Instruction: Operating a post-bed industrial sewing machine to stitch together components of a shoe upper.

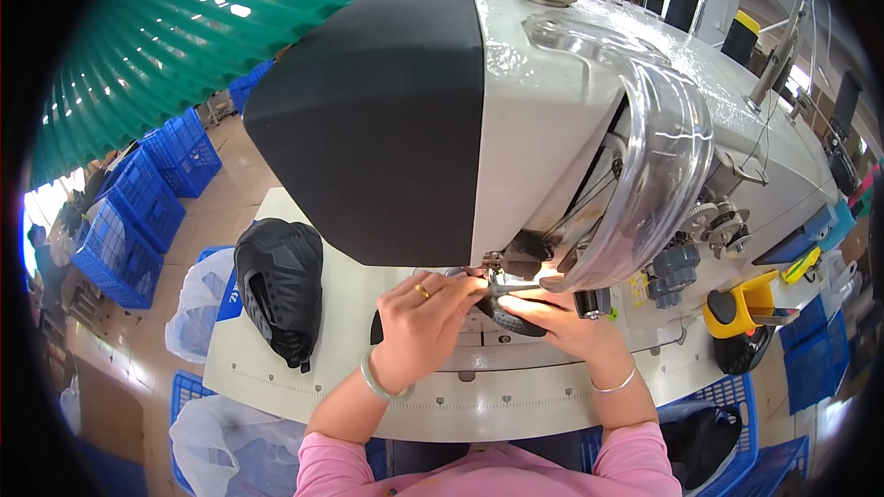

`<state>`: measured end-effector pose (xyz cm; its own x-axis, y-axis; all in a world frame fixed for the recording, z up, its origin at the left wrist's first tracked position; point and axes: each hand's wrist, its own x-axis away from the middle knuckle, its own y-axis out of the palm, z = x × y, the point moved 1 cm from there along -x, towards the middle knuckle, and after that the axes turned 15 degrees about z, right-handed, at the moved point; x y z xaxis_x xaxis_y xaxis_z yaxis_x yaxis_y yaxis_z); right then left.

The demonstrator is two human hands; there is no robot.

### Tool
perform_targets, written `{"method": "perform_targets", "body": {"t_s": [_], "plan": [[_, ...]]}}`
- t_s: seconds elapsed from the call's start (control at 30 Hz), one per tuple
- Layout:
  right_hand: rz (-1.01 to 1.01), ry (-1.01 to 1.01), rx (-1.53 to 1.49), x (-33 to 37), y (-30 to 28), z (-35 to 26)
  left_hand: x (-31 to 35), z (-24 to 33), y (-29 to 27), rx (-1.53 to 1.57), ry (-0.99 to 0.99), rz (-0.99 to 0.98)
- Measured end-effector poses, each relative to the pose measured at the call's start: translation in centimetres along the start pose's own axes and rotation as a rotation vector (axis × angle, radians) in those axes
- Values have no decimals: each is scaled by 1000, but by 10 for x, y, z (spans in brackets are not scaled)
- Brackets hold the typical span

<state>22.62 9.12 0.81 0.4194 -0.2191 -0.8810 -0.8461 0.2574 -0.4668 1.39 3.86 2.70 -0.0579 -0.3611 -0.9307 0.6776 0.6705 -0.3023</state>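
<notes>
At the needle area of a large sewing machine point(552, 83), a dark grey shoe upper point(512, 317) lies under the presser parts, lit by a lamp. My left hand point(419, 317) pinches its left edge with fingertips close together, a ring and a pale bangle showing. My right hand point(580, 329) rests on the upper's right side, thumb and fingers closed about its edge; the machine partly covers these fingertips. Left of my left hand, a black shoe upper point(279, 287) lies on the white sewing table point(368, 419).
A clear curved guard point(677, 156) hangs over the needle area. Yellow snips or a similar tool point(739, 308) sit at the table's right. Blue crates with plastic bags point(235, 446) and dark pieces point(702, 442) flank me below. A green ribbed hose or cover point(184, 46) spans the upper left.
</notes>
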Motion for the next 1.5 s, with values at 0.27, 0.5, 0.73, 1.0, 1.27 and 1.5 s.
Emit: {"method": "perform_targets", "body": {"t_s": [0.27,0.5,0.73,1.0,1.27,1.5], "plan": [[-63,82,51,-4,-9,-16,0,11,-1,-112,151,29],[51,-78,75,12,2,-4,1,14,-2,-139,131,-5],[142,-65,102,7,6,-9,1,13,-1,-154,159,-26],[64,-56,200,11,9,-18,1,0,1,25,-15,45],[9,69,147,4,2,-28,8,16,2,-154,147,65],[90,101,142,-9,2,-39,3,18,-3,-154,147,0]]}}
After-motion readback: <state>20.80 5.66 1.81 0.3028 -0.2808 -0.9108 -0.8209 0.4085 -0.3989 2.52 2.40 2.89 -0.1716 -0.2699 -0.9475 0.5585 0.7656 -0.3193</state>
